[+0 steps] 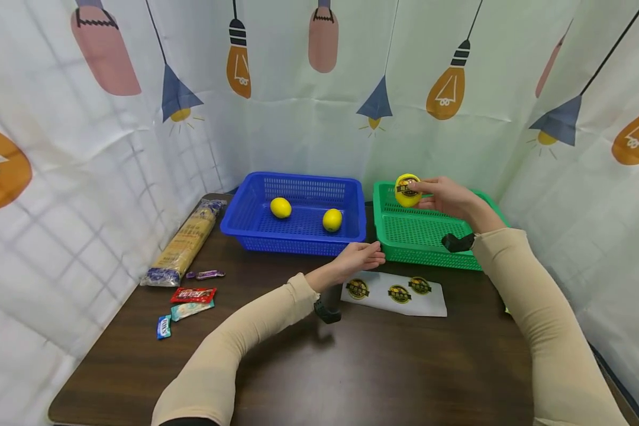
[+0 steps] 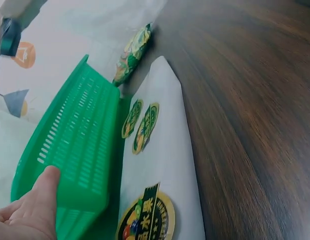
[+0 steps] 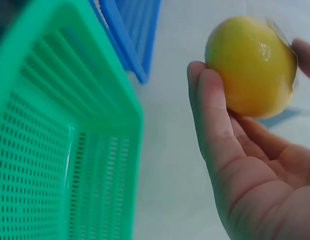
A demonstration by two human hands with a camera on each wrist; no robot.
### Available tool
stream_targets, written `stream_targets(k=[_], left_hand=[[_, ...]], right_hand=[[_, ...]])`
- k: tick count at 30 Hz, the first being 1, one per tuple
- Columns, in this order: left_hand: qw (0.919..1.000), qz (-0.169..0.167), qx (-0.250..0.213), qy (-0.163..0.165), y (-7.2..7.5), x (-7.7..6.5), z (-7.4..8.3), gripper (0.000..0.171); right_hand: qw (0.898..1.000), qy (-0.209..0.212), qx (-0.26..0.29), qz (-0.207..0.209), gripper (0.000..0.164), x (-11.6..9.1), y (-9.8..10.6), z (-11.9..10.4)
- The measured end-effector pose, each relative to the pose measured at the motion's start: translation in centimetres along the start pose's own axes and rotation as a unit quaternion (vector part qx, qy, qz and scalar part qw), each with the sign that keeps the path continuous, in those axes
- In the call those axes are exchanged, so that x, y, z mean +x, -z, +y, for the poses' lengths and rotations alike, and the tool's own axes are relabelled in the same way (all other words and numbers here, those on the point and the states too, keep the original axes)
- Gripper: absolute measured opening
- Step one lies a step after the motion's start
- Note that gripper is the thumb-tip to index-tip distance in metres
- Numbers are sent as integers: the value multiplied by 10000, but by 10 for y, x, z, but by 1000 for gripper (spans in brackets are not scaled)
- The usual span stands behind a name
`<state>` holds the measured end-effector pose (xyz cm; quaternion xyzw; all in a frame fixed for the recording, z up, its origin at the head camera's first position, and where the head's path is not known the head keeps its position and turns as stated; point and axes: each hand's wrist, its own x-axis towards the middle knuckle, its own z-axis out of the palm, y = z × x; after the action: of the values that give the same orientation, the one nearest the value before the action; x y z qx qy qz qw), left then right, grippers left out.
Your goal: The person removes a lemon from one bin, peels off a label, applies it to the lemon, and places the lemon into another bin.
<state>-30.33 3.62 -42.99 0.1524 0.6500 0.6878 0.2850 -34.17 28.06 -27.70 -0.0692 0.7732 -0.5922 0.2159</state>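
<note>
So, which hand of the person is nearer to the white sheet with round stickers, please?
Left. The left hand is close to the far edge of the white sheet; the right hand is farther away, raised above the green basket, holding a yellow fruit.

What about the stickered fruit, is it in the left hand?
No, the head view shows the right hand holding the fruit, the left hand apart.

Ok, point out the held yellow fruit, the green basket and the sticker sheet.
Yellow fruit [image 3: 249,66]: right wrist view, middle of its bare side.
Green basket [image 1: 431,257]: head view, outside of its front wall.
Sticker sheet [image 1: 378,291]: head view, its bare white surface.
</note>
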Motion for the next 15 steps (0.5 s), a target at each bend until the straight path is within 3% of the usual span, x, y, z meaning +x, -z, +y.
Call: stream_targets(k=[6, 12, 15], left_hand=[[9990, 161, -405, 79, -9, 12, -2, 57], [9980, 478, -395, 132, -13, 13, -3, 54], [9976, 479, -490, 62, -20, 19, -2, 53]], right_hand=[[9979, 93, 345, 542, 68, 30, 21, 10], [9959, 148, 367, 811, 69, 59, 29, 29], [9926, 190, 583, 1049, 67, 65, 36, 37]])
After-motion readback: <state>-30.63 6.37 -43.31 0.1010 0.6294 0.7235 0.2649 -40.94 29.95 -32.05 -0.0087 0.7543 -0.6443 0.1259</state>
